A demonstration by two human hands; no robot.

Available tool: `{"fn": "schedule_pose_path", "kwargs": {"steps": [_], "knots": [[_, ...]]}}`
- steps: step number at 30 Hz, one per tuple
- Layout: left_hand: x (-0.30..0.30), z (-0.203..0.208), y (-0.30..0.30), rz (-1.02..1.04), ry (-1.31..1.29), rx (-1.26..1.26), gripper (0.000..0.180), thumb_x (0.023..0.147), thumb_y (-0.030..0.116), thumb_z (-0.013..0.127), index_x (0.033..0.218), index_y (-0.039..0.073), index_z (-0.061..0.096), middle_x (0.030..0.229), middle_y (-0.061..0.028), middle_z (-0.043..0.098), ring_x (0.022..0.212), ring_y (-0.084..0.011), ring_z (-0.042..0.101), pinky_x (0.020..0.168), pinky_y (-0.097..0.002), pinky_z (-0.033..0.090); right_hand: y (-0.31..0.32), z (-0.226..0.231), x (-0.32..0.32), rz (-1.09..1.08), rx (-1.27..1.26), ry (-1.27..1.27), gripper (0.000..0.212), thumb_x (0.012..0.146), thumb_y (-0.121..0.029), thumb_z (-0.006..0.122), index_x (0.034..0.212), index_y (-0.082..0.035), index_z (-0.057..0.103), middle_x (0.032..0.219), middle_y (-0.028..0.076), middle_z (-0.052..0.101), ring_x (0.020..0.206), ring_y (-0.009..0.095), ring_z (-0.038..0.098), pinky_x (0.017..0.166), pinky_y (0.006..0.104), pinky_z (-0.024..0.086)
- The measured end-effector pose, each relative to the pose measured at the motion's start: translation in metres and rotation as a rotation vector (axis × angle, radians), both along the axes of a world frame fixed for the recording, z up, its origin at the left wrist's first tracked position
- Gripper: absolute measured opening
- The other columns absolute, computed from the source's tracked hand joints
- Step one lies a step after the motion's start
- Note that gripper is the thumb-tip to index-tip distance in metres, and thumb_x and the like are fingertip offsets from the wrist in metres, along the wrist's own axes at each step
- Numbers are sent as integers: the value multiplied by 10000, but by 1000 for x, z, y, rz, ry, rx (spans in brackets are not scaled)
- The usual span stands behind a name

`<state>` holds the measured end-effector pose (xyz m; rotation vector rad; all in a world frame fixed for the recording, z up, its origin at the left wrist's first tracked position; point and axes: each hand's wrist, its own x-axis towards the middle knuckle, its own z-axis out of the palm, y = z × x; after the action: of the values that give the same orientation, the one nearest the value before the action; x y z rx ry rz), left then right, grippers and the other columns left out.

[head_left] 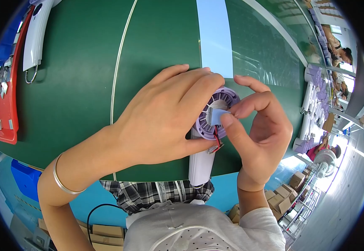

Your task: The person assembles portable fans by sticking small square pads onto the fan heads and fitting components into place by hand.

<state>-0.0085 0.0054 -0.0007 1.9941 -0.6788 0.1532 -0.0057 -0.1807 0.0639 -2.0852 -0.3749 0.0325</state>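
My left hand (161,113) is wrapped around a round purple fan head (229,94) with a ribbed inside, near the table's front edge. Its pale handle (201,167) points toward me, over the edge. Red and black wires (216,134) come out of the open side, with a small metal-looking part at their end beside my left thumb. My right hand (261,129) pinches a small light-blue pad (219,116) between thumb and index finger, at the middle of the fan head. Whether the pad touches the inside, I cannot tell.
A light-blue strip (215,37) lies on the green table (77,83), beside clear film (265,62). At left, a red tray (10,121) holds many small grey pieces, near a white handle-like part with a metal loop (32,75). Several purple-and-white fans (309,108) and other people are at right.
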Motion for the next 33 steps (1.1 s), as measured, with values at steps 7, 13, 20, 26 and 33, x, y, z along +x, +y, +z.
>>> {"fn": "schedule_pose_path", "kwargs": {"steps": [7, 13, 20, 26, 33], "knots": [[0, 1, 0, 1, 8, 3, 817, 636, 233, 879, 1329, 12, 506, 1282, -146, 606, 1217, -341, 596, 1084, -509, 425, -1, 0, 0, 4, -2, -5, 146, 724, 65, 724, 789, -20, 625, 780, 66, 636, 1190, 314, 589, 980, 378, 421], [0, 1, 0, 2, 7, 0, 813, 641, 240, 880, 1327, 12, 508, 1280, -146, 610, 1214, -343, 598, 1083, -508, 426, 0, -1, 0, 13, -16, -27, 166, 718, 77, 728, 798, -22, 623, 777, 63, 635, 1182, 316, 591, 981, 383, 425], [0, 0, 1, 6, 2, 7, 812, 648, 247, 878, 1332, 16, 506, 1282, -149, 608, 1213, -344, 598, 1084, -509, 425, -4, -3, 1, 85, -67, -50, 186, 711, 38, 763, 814, -19, 619, 796, 61, 632, 1174, 326, 590, 975, 385, 431], [1, 4, -1, 1, 2, -7, 815, 653, 246, 876, 1339, 24, 497, 1291, -163, 602, 1206, -357, 593, 1076, -502, 429, -27, 1, 5, 80, 46, -208, 263, 724, -11, 810, 922, 23, 641, 892, 96, 679, 1117, 308, 606, 934, 390, 478], [-3, -2, -2, 20, -4, -41, 821, 660, 255, 884, 1344, 26, 492, 1295, -185, 600, 1187, -373, 594, 1048, -484, 441, -30, -15, -38, -21, 30, 230, 371, 677, -126, 867, 945, -12, 637, 984, 94, 659, 971, 215, 633, 879, 322, 485]]}}
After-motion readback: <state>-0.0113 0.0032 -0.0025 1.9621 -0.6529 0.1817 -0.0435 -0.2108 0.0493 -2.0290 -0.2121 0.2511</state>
